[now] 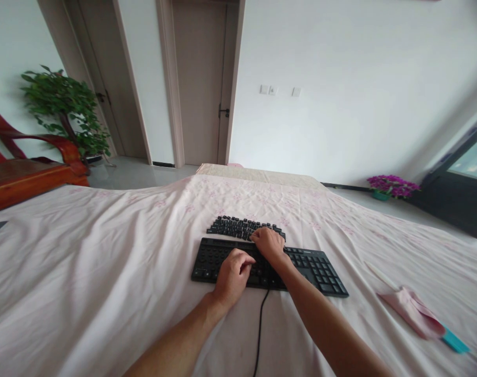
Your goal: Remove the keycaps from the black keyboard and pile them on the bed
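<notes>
A black keyboard (214, 256) lies on the pink cloth, its right-hand block still carrying keys while much of the left part looks stripped of its keycaps. Just beyond its far edge, loose black keycaps (232, 226) lie in several rows. My right hand (268, 243) reaches across the keyboard to these rows, its fingers pinched together at a keycap. Curled over the keyboard's middle is my left hand (233, 272), thumb and fingers drawn together; whatever sits between them is hidden. A black cable (261, 324) runs from the keyboard's near edge towards me.
Wrinkled pink floral cloth (144, 251) covers the surface. To the right lie a pink cloth piece (413, 314) and a blue-handled brush-like item (455, 339). A wooden chair (34, 157), a green plant (63, 104) and purple flowers (393, 186) stand beyond.
</notes>
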`<state>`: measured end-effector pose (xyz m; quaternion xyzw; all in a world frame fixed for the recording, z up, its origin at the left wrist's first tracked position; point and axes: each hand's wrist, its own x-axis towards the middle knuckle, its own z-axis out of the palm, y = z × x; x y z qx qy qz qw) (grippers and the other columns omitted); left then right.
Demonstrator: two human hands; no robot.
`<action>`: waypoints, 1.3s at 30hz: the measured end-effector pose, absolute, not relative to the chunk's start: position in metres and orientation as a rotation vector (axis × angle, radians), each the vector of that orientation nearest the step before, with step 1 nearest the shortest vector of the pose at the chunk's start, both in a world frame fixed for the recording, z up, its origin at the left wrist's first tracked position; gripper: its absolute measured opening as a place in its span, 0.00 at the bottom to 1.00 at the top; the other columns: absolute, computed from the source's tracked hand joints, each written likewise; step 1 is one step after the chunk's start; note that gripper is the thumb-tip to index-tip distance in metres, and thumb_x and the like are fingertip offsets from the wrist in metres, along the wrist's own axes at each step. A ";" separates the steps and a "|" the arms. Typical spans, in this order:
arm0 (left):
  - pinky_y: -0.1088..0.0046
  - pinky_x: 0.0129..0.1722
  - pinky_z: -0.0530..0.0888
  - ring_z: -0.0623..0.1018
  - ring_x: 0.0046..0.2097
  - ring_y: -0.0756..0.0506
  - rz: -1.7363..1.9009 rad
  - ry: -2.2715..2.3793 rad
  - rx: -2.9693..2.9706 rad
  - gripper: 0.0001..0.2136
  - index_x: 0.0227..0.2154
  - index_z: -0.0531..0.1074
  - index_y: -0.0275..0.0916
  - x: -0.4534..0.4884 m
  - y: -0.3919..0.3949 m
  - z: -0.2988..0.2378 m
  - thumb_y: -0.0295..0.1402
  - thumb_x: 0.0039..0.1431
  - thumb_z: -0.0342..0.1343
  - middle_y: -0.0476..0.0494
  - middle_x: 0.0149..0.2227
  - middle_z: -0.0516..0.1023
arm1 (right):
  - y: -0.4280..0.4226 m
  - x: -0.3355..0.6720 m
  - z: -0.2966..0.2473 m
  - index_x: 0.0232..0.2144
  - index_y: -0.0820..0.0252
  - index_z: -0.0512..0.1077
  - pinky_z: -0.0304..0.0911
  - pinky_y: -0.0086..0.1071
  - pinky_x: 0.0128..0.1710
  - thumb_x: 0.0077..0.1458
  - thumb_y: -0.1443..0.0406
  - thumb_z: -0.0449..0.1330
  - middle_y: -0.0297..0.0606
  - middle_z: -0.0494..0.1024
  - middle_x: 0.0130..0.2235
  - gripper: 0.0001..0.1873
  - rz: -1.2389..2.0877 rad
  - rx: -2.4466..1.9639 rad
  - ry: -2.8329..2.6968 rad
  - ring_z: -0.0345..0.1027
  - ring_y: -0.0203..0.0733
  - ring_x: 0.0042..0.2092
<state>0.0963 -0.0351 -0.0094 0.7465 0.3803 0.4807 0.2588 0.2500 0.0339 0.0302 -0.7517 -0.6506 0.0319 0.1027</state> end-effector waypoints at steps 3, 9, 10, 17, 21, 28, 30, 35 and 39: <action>0.72 0.43 0.72 0.75 0.39 0.48 1.296 1.032 2.026 0.12 0.33 0.74 0.39 0.096 -0.035 -0.009 0.17 0.52 0.50 0.46 0.36 0.74 | 0.034 0.251 0.030 0.34 0.52 0.79 0.59 0.31 0.37 0.55 0.55 0.56 0.41 0.80 0.35 0.14 0.096 -2.207 -1.918 0.73 0.44 0.40; 0.71 0.43 0.72 0.75 0.39 0.48 1.305 1.028 2.025 0.12 0.32 0.74 0.39 0.096 -0.036 -0.009 0.17 0.53 0.51 0.46 0.35 0.74 | 0.033 0.251 0.032 0.33 0.52 0.78 0.58 0.30 0.36 0.56 0.54 0.55 0.40 0.80 0.37 0.15 0.114 -2.197 -1.912 0.72 0.44 0.41; 0.72 0.43 0.72 0.75 0.39 0.48 1.308 1.028 2.023 0.12 0.32 0.74 0.39 0.096 -0.036 -0.009 0.18 0.53 0.51 0.46 0.35 0.74 | 0.033 0.251 0.032 0.34 0.52 0.78 0.57 0.30 0.36 0.56 0.54 0.55 0.40 0.79 0.37 0.15 0.109 -2.189 -1.910 0.72 0.44 0.41; 0.71 0.42 0.72 0.74 0.40 0.48 1.305 1.018 1.993 0.12 0.33 0.74 0.39 0.096 -0.035 -0.011 0.18 0.53 0.51 0.46 0.35 0.74 | 0.018 0.255 0.051 0.34 0.56 0.76 0.57 0.28 0.38 0.65 0.57 0.43 0.39 0.78 0.38 0.22 0.036 -1.930 -1.939 0.70 0.40 0.42; 0.70 0.43 0.72 0.74 0.40 0.48 1.293 1.029 1.979 0.11 0.33 0.74 0.39 0.097 -0.035 -0.012 0.19 0.53 0.51 0.46 0.36 0.74 | -0.002 0.264 0.068 0.38 0.54 0.76 0.57 0.28 0.44 0.65 0.61 0.44 0.37 0.78 0.37 0.20 0.055 -1.666 -2.077 0.69 0.39 0.42; 0.71 0.41 0.72 0.74 0.40 0.48 1.257 1.084 1.988 0.10 0.34 0.74 0.40 0.099 -0.036 -0.017 0.20 0.54 0.51 0.46 0.36 0.74 | -0.034 0.280 0.071 0.38 0.59 0.76 0.61 0.26 0.26 0.62 0.56 0.47 0.34 0.78 0.30 0.20 0.616 -1.504 -1.799 0.65 0.33 0.23; 0.71 0.41 0.72 0.74 0.40 0.48 1.238 1.097 2.012 0.11 0.35 0.74 0.40 0.101 -0.037 -0.017 0.21 0.54 0.51 0.47 0.37 0.74 | -0.040 0.281 0.065 0.36 0.60 0.76 0.62 0.26 0.25 0.57 0.57 0.53 0.34 0.78 0.30 0.16 0.729 -1.463 -1.779 0.66 0.34 0.24; 0.73 0.39 0.71 0.74 0.36 0.50 1.186 1.139 2.071 0.12 0.36 0.73 0.41 0.103 -0.040 -0.016 0.21 0.52 0.52 0.49 0.35 0.73 | -0.052 0.280 0.056 0.32 0.59 0.77 0.63 0.25 0.29 0.53 0.60 0.58 0.34 0.77 0.29 0.11 0.820 -1.400 -1.828 0.68 0.35 0.29; 0.74 0.38 0.70 0.73 0.35 0.50 1.150 1.146 2.113 0.11 0.37 0.72 0.42 0.103 -0.041 -0.016 0.22 0.53 0.53 0.50 0.35 0.73 | -0.056 0.277 0.054 0.31 0.59 0.78 0.63 0.26 0.32 0.53 0.60 0.59 0.33 0.78 0.29 0.10 0.791 -1.366 -1.894 0.70 0.37 0.31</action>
